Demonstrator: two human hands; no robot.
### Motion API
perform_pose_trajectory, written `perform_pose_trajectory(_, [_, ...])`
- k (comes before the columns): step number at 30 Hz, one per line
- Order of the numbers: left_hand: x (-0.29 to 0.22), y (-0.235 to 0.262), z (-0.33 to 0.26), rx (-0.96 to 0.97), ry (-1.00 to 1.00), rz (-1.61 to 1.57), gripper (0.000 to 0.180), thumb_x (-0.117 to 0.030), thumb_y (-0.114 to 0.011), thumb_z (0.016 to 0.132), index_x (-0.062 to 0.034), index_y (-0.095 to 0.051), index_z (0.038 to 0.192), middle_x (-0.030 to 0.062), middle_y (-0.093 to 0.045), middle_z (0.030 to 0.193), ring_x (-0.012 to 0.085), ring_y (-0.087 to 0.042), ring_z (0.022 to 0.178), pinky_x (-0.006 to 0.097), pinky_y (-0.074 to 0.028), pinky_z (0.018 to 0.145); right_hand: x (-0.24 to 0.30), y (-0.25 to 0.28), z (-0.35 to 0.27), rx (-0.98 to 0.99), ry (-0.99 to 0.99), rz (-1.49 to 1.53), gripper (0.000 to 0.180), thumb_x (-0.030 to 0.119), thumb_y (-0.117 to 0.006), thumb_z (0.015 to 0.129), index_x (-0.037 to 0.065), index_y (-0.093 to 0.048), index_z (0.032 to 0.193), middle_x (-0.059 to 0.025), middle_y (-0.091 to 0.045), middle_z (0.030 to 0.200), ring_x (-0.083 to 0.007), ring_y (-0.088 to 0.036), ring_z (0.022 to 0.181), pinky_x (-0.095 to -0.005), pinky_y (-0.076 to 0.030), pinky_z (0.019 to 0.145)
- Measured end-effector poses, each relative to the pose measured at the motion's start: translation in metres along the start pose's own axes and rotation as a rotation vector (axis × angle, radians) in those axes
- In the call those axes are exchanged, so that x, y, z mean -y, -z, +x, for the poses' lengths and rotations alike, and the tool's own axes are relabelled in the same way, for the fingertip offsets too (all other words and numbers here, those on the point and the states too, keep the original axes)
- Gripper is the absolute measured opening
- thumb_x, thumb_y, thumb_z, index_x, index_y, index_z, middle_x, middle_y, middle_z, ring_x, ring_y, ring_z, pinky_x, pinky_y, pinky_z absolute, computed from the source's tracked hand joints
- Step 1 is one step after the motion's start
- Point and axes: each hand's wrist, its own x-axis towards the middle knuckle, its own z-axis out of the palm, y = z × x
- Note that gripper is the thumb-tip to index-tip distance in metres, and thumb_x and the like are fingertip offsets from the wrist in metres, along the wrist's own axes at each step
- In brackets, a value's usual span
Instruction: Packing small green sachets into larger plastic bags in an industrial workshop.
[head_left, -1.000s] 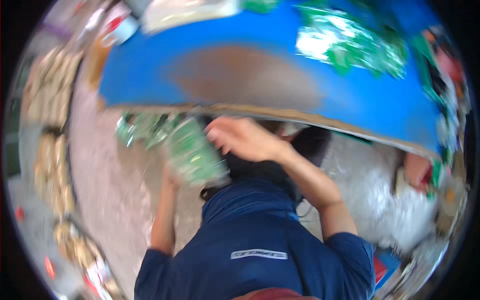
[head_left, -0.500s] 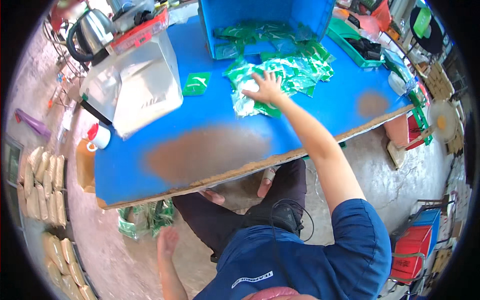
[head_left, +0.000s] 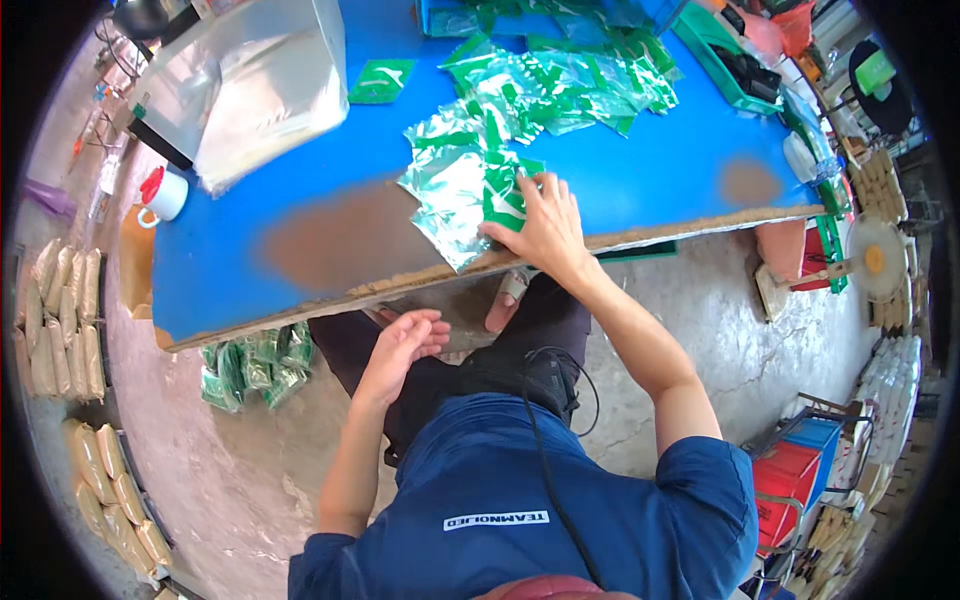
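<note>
My right hand [head_left: 542,222] lies flat on a small heap of shiny green and silver pouches [head_left: 462,195] at the near edge of the blue table [head_left: 330,250]. Its fingers press down on the top pouches. A bigger spread of the same pouches [head_left: 560,80] covers the table farther back. My left hand [head_left: 405,345] is below the table edge, over my lap, fingers apart and holding nothing. A bundle of green pouches [head_left: 255,365] sits on the concrete floor to its left.
A large clear plastic bag [head_left: 250,90] stands on the table's left part, a single green pouch [head_left: 380,80] beside it. A white mug with red lid [head_left: 165,195] sits left. Green trays [head_left: 740,60] at right. Tan sacks [head_left: 60,310] line the floor's left; red crates [head_left: 800,470] at right.
My right hand has pulled a heap of pouches from the far pile to the table's near edge. My left hand has risen from the floor bundle to my lap, empty.
</note>
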Motion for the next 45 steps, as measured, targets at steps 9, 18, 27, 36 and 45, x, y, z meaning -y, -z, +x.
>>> perform_pose_trajectory(9, [-0.008,-0.04,0.018,0.093,0.034,-0.011,0.039,-0.031,-0.058,0.101,-0.0023,-0.056,0.127,0.01,-0.067,0.115,0.0164,-0.065,0.103,0.03,-0.051,0.091,-0.006,0.014,-0.038,0.085,0.153,-0.001,0.068,0.033,-0.076,0.083,0.009,-0.049,0.141,-0.0205,-0.045,0.146,-0.0427,-0.042,0.134,-0.0524,-0.037,0.107])
perform_pose_trajectory(18, [-0.004,-0.052,0.009,0.116,-0.019,-0.071,0.038,-0.028,-0.06,0.101,-0.0013,-0.056,0.129,0.0107,-0.067,0.117,0.0179,-0.064,0.106,0.032,-0.05,0.095,-0.016,0.024,-0.069,-0.379,-0.018,0.391,0.023,-0.003,-0.067,0.088,0.005,-0.066,0.11,-0.013,-0.064,0.105,-0.0258,-0.064,0.091,-0.034,-0.051,0.08])
perform_pose_trajectory(27, [-0.003,-0.031,0.01,-0.373,-0.316,-0.396,0.026,-0.018,-0.066,0.097,-0.0054,-0.064,0.119,0.0057,-0.07,0.112,0.0148,-0.068,0.098,0.033,-0.058,0.08,0.058,0.011,-0.065,0.01,0.035,0.577,0.034,0.027,-0.071,0.091,-0.001,-0.064,0.109,-0.0169,-0.064,0.106,-0.028,-0.063,0.094,-0.0414,-0.051,0.08])
perform_pose_trajectory(36, [-0.002,-0.007,-0.004,-0.379,-0.258,-0.345,0.037,-0.016,-0.065,0.096,0.0009,-0.055,0.128,0.0135,-0.068,0.116,0.0241,-0.07,0.101,0.039,-0.058,0.088,0.06,-0.018,-0.046,0.335,0.501,0.638,0.029,0.027,-0.066,0.092,0.0,-0.061,0.104,-0.0215,-0.059,0.126,-0.0412,-0.055,0.12,-0.048,-0.045,0.101])
perform_pose_trajectory(45, [-0.004,0.035,-0.044,-0.53,-0.215,-0.371,0.04,-0.01,-0.07,0.091,-0.0059,-0.055,0.128,0.0051,-0.067,0.118,0.0165,-0.067,0.103,0.031,-0.058,0.085,0.075,-0.044,0.008,0.155,0.558,0.228,0.038,0.033,-0.057,0.098,0.001,-0.06,0.119,-0.0238,-0.055,0.135,-0.0396,-0.051,0.127,-0.0493,-0.037,0.11])
